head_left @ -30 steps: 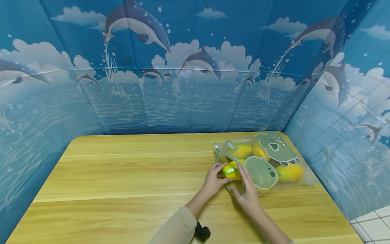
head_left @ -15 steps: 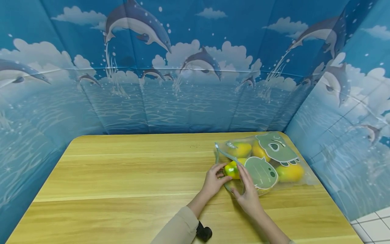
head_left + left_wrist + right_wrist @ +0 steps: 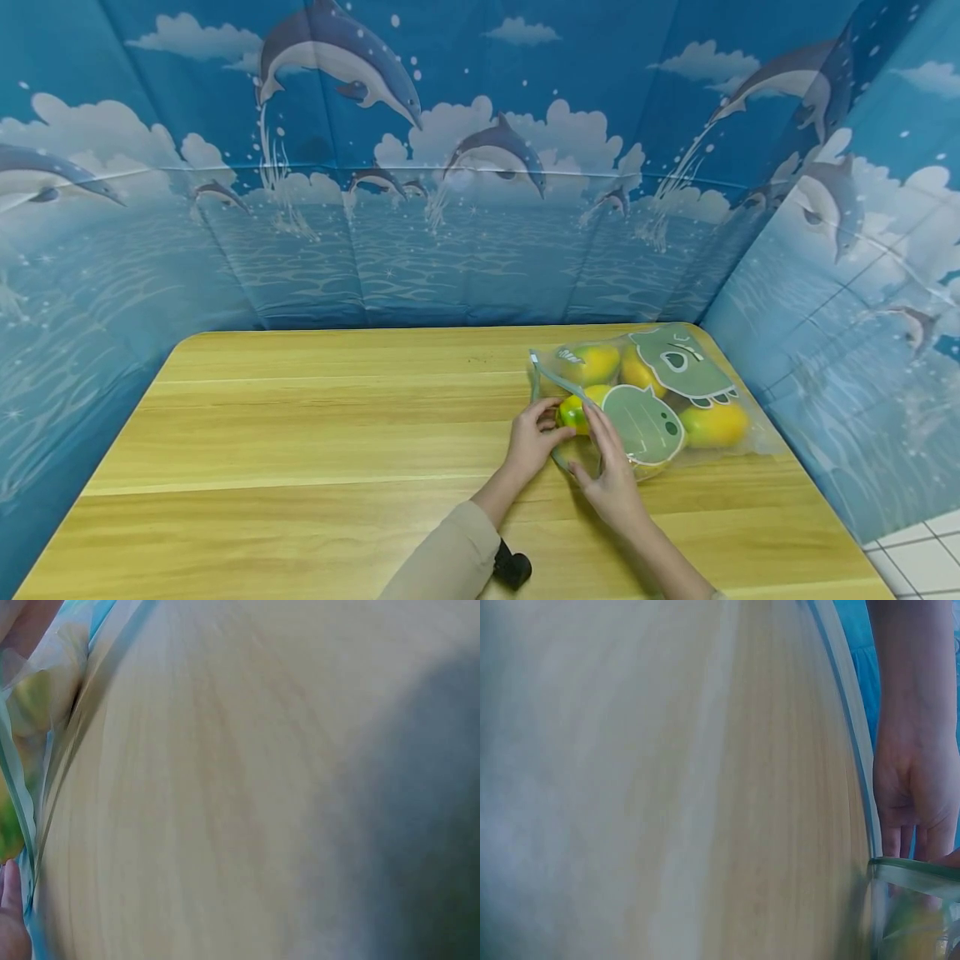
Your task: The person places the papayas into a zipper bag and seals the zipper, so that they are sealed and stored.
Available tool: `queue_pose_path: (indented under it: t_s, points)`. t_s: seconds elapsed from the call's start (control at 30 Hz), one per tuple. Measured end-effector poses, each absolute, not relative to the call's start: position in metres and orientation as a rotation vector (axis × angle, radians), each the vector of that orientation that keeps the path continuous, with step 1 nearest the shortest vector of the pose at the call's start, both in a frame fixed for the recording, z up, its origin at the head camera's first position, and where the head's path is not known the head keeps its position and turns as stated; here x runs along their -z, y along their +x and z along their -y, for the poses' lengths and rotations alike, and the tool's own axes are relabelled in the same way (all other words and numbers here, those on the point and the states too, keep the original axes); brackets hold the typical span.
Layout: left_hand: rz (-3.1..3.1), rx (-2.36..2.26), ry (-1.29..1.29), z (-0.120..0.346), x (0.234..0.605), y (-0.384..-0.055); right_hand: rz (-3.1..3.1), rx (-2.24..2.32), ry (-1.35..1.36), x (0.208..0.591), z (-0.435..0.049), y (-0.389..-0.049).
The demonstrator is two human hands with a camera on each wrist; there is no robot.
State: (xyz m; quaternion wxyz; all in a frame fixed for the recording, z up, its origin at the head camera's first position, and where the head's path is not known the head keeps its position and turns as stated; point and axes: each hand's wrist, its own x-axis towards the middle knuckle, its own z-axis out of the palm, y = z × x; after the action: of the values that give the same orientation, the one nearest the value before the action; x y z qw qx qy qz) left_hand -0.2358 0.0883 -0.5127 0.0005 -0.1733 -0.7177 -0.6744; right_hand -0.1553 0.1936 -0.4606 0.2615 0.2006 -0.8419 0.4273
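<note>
A clear zip bag [image 3: 643, 429] with green dinosaur prints lies at the table's right side, its mouth facing left. Several yellow-green mangoes [image 3: 714, 425] show through the plastic. At the mouth, my left hand [image 3: 527, 442] grips the near end of a shiny mango [image 3: 574, 413], thumb below and fingers above. Most of that mango is inside the bag, partly hidden by the print. My right hand [image 3: 613, 487] holds the bag's mouth edge, fingers along the upper side and thumb low. In the right wrist view, the left hand [image 3: 922, 780] reaches behind the bag's rim [image 3: 915, 874].
The bag rests on a wood-grain table [image 3: 300, 433] with rounded back corners. A blue curtain [image 3: 465, 250] printed with dolphins hangs behind and along the sides. Under the left sleeve is a small black rounded object [image 3: 513, 568].
My left hand has moved slightly right, and the mango has slid deeper into the bag with it. The right hand and the bag look almost still.
</note>
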Motion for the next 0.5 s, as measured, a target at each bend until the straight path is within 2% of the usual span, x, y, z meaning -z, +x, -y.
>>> queue_pose_path:
  t_s: [0.5]
  points:
    - [2.308,1.924,-0.564,-0.094,0.5136,-0.2366,2.284,-1.118,0.535,0.4612,-0.194,-0.1568]
